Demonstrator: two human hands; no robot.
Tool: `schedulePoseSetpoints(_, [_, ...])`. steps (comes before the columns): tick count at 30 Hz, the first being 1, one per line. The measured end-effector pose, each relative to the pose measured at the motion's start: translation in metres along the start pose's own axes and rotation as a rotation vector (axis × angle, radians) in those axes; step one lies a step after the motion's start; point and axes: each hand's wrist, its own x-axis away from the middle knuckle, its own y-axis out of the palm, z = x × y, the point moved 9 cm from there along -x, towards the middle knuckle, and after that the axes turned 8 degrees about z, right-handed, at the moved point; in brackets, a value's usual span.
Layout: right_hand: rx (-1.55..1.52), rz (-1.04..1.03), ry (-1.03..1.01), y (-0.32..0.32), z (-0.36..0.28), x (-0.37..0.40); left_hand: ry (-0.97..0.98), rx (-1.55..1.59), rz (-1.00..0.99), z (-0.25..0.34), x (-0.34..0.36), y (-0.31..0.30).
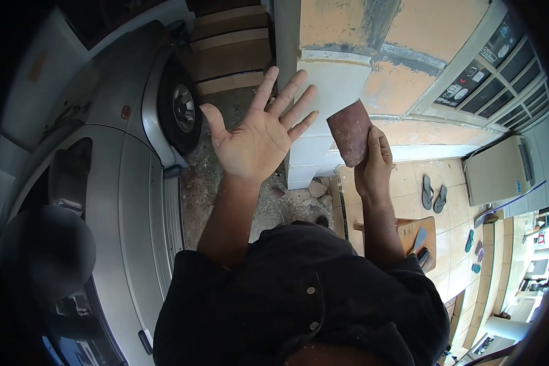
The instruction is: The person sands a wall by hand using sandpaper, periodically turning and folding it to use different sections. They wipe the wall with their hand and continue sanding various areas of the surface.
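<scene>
- The left hand (253, 143) is up and empty, palm turned back toward the person's face and fingers fanned wide. It grips nothing and touches nothing. Spread like that, the whole palm shows at once.
- The right hand (372, 168) is closed round the lower end of a reddish-brown sheet (349, 131), which looks like sandpaper. The fingers wrap it from behind. Held low like this, most of the sheet stands clear above the hand, and it looks stiff enough to stay upright, leaning a little to the left.
- The sheet is in the air between the two hands, just beside the left fingertips but apart from them. Behind it is the pale pillar (335, 85).
- The pillar's orange wall paint is scraped and patchy with grey streaks, and bits of rubble (314, 189) lie at its foot.
- A silver car (122, 183) is parked close on the left, its front wheel (182, 108) near the pillar's base.
- On the tiled floor to the right, a pair of sandals (434, 194) lies side by side. Nearer the right arm is a wooden board (418, 235) with a few small tools on it, too small for me to make out.
</scene>
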Motion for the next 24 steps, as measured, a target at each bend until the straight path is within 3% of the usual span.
schedulePoseSetpoints(8, [-0.096,-0.08,0.132,0.027,0.011,0.019,0.011,-0.062,0.023,0.001,0.017,-0.027])
schedulePoseSetpoints(11, [-0.176,-0.135,0.161,0.042,0.009,0.025,-0.052,-0.088,0.137,-0.004,0.018,-0.039])
schedulePoseSetpoints(13, [-0.198,-0.198,0.155,0.051,0.009,0.028,-0.197,-0.589,0.341,-0.014,0.021,-0.057])
schedulePoseSetpoints(14, [-0.198,-0.186,0.138,0.052,0.006,0.026,-0.213,-0.587,0.329,-0.018,0.023,-0.057])
schedulePoseSetpoints(16, [-0.176,-0.126,0.221,0.054,0.009,0.024,-0.107,-1.085,0.393,-0.011,0.028,-0.064])
schedulePoseSetpoints(18, [-0.174,-0.09,0.213,0.048,0.012,0.021,-0.064,-0.996,0.401,-0.016,0.027,-0.06])
schedulePoseSetpoints(20, [-0.16,-0.185,0.223,0.052,0.015,0.023,-0.042,-1.122,0.526,-0.009,0.032,-0.067])
schedulePoseSetpoints(24, [-0.056,-0.205,0.181,0.047,0.022,0.023,-0.035,-1.056,0.442,-0.015,0.028,-0.061])
